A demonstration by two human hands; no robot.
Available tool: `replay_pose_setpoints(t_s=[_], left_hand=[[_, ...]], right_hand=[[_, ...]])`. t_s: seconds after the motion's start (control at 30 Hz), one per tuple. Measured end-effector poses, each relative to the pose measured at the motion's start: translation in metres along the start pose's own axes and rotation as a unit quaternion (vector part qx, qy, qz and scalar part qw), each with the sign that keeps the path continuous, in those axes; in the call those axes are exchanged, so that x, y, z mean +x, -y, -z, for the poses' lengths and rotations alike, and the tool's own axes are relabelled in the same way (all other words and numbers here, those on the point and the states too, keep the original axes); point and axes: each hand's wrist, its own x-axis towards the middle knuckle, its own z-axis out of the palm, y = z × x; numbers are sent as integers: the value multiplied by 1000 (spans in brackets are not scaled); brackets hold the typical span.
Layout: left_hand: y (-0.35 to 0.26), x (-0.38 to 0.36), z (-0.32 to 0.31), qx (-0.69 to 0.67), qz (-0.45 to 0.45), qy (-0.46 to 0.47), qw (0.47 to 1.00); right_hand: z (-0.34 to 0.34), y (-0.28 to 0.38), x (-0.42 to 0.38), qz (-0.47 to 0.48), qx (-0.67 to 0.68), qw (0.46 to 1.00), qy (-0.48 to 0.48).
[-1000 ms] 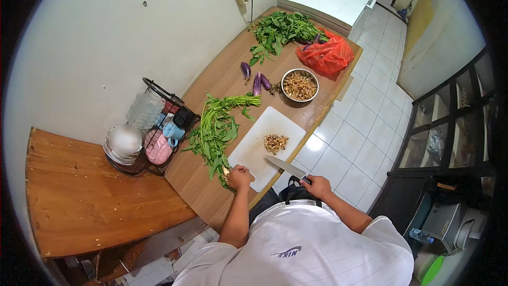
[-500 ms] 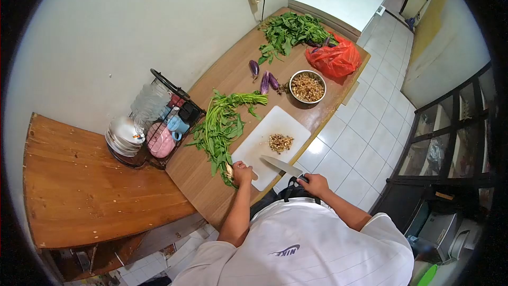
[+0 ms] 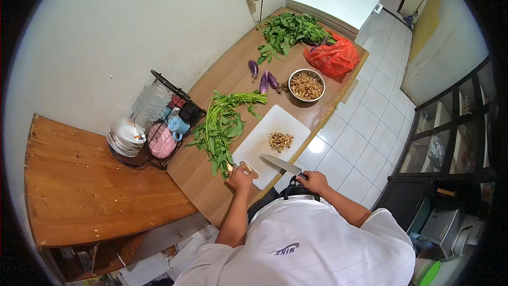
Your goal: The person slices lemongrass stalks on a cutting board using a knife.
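My right hand [image 3: 316, 182] is wrapped round the dark handle of a kitchen knife [image 3: 280, 163], whose broad blade lies over the near part of a white cutting board [image 3: 254, 151]. On the board, beyond the blade, sits a small heap of chopped brown and pale pieces [image 3: 280, 141]. My left hand [image 3: 241, 178] is at the board's near left corner, fingers curled, beside the leafy greens [image 3: 216, 135]. A small pale piece [image 3: 230, 167] shows close to its fingers; what they hold, I cannot tell.
Past the board stand a metal bowl [image 3: 292, 95] of chopped pieces and several purple eggplants [image 3: 264, 82]. More greens [image 3: 293, 30] and a red plastic bag [image 3: 336, 58] lie at the far end. A dish rack [image 3: 182, 95] with dishes stands left, by the wall.
My left hand has shifted slightly back, away from the board's corner, and its fingers have changed position. My right hand and the knife are almost unmoved.
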Motion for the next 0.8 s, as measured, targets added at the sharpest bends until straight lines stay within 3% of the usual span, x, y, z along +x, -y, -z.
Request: replay_pose_setpoints(t_s=[0.07, 0.33, 0.43, 0.5, 0.6, 0.8], left_hand=[[0, -1, -4, 16, 3, -19, 1000], [-8, 8, 8, 48, 22, -30, 998], [-17, 13, 16, -63, 11, 17, 998], [-26, 14, 16, -60, -86, -9, 994], [-41, 12, 16, -17, -132, 7, 991], [-50, 16, -6, 1, -149, 8, 989]], right_hand=[[3, 1, -1, -20, -2, 999, 33], [1, -4, -10, -15, 4, 1000, 9], [3, -7, -11, -21, 13, 1000, 9], [-1, -8, -14, -18, 16, 1000, 8], [-2, -8, -12, -15, 21, 1000, -7], [-2, 4, -3, -21, 32, 999, 21]])
